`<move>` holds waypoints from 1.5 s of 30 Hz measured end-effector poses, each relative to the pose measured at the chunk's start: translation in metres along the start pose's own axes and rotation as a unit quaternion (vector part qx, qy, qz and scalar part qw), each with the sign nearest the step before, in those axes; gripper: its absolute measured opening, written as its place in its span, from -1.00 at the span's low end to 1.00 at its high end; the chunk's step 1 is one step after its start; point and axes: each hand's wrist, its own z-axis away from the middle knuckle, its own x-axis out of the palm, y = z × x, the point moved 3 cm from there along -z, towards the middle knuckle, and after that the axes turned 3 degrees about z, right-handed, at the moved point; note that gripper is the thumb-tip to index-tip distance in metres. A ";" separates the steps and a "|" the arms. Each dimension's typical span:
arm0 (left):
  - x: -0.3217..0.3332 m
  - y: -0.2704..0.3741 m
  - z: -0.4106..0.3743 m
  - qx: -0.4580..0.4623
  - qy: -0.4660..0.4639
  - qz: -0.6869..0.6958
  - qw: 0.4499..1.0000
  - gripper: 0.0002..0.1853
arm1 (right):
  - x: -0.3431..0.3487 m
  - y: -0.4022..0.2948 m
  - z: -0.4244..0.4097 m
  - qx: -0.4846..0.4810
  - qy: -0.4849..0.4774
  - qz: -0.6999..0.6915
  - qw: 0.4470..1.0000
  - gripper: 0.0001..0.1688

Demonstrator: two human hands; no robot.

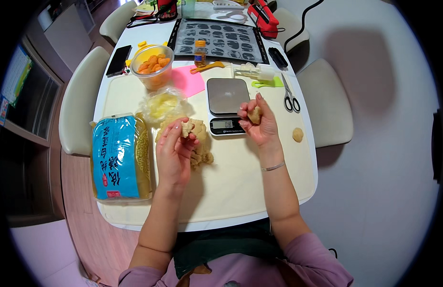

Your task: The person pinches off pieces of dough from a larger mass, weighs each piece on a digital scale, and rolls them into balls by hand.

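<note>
My left hand [175, 150] pinches a small piece of pale dough [186, 128] between thumb and fingers. It is raised over a larger crumbly mass of dough [203, 143] on the cream mat. My right hand [259, 120] curls its fingers around another lump of dough [255, 115], at the right edge of a digital kitchen scale [228, 96] whose steel plate bears nothing. One small dough ball [298, 135] lies on the mat farther right. Behind the dough mass sits a crumpled plastic wrap [163, 104] with something yellow in it.
A large blue-labelled plastic package [115, 158] lies at left. Behind stand a tub of orange balls [153, 66], a small bottle [200, 53] and a lined baking tray [218, 39]. A pink sheet [188, 79], green scraper [270, 83] and scissors [289, 97] lie around the scale.
</note>
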 end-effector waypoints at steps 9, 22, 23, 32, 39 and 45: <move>0.000 -0.002 0.000 -0.005 -0.002 0.000 1.000 -0.72 | 0.010 0.023 0.006 0.016 0.025 0.077 0.997 -0.32; -0.002 -0.001 -0.002 -0.004 -0.003 0.015 1.000 -0.72 | -0.006 0.022 0.000 0.051 -0.068 -0.100 0.991 -0.64; -0.001 -0.002 -0.002 -0.005 -0.003 0.015 1.000 -0.72 | -0.014 0.024 -0.005 0.046 -0.136 -0.125 0.982 -0.63; -0.002 -0.003 0.000 -0.008 0.009 0.012 1.000 -0.71 | 0.019 0.023 0.011 0.043 0.032 0.045 0.998 -0.72; -0.002 -0.004 -0.001 -0.012 0.012 0.019 1.000 -0.70 | 0.002 0.018 0.004 0.062 -0.055 0.052 0.995 -0.68; -0.004 -0.004 -0.001 -0.012 0.005 0.020 1.000 -0.70 | 0.007 0.012 0.012 0.008 -0.006 0.091 0.996 -0.34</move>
